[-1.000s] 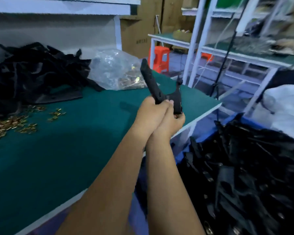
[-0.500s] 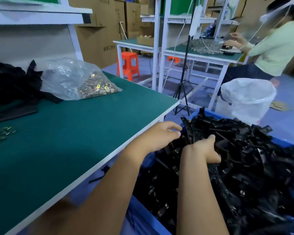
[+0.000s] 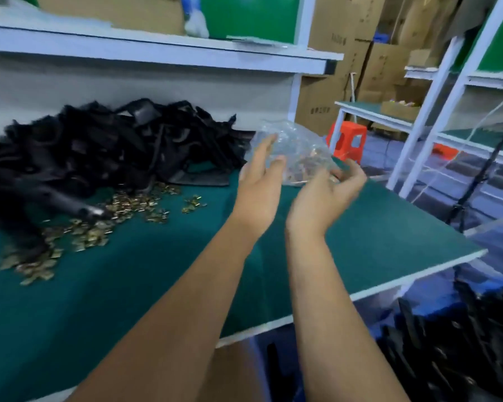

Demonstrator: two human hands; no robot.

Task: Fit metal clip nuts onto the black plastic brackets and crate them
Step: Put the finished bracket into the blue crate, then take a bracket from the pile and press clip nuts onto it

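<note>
A heap of black plastic brackets (image 3: 114, 146) lies at the back left of the green table (image 3: 375, 242). In front of it, brass-coloured clip nuts (image 3: 93, 224) are scattered loose. A clear plastic bag (image 3: 296, 146) with more clip nuts sits at the back of the table. My left hand (image 3: 259, 184) is raised just left of the bag, fingers straight, holding nothing. My right hand (image 3: 323, 195) is palm up at the bag's lower right, fingers loosely curled; the blur hides whether they touch it. The crate (image 3: 462, 343) of black brackets stands below the table's right edge.
A white shelf (image 3: 157, 53) overhangs the back of the table. Beyond the right edge are an orange stool (image 3: 350, 140), white bench frames (image 3: 418, 123), a black tripod (image 3: 476, 175) and stacked cardboard boxes (image 3: 331, 91).
Both hands have come up out of the bracket crate, empty, and moved over the table to the bag of clip nuts. The view has swung left toward the bracket heap.
</note>
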